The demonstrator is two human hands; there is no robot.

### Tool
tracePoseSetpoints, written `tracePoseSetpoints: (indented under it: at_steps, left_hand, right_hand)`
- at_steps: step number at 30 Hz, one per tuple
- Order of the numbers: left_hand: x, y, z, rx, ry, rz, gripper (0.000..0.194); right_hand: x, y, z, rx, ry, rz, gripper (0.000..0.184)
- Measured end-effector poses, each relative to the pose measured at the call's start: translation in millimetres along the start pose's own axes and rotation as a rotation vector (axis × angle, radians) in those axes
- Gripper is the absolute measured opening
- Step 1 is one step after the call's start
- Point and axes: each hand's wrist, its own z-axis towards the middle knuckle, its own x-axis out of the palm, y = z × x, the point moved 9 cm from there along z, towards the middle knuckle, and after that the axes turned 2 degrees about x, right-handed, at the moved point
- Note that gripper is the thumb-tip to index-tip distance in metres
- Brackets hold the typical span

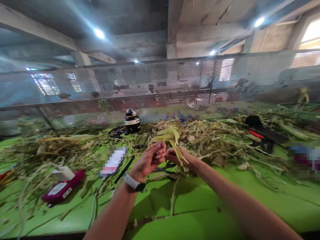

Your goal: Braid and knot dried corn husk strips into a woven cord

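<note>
Just below the frame's centre, yellowish leaves [170, 134] rose by my curled left hand [149, 160] and half-covered right hand [189, 160], exact grips impossible to tell.

We observe moderate light from ceiling lamps [99, 33] and windows [46, 83], with streaked glare; soft shadows fall on the green table [200, 210]; side edges appear blurred and stretched

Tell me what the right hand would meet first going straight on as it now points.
Most likely the left hand, close ahead of the right hand, though how they line up in depth is unclear.
</note>
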Motion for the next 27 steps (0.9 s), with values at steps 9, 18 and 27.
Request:
tracePoseSetpoints:
  at_steps: [9, 18, 27]
  left_hand:
    - [-31.5, -6, 9, -0.011, -0.112, 0.116, 0.022]
    - [-36.0, -2, 13, 0.089, -0.2, 0.506, 0.035]
    - [-34.0, -25, 7, 0.311, -0.343, 1.076, 0.02]
  right_hand:
    - [4, 12, -8, 0.082, 0.028, 0.537, 0.037]
    - [-10, 33, -9, -0.104, -0.279, 0.316, 0.045]
    - [-4, 25, -5, -0.077, -0.237, 0.128, 0.047]
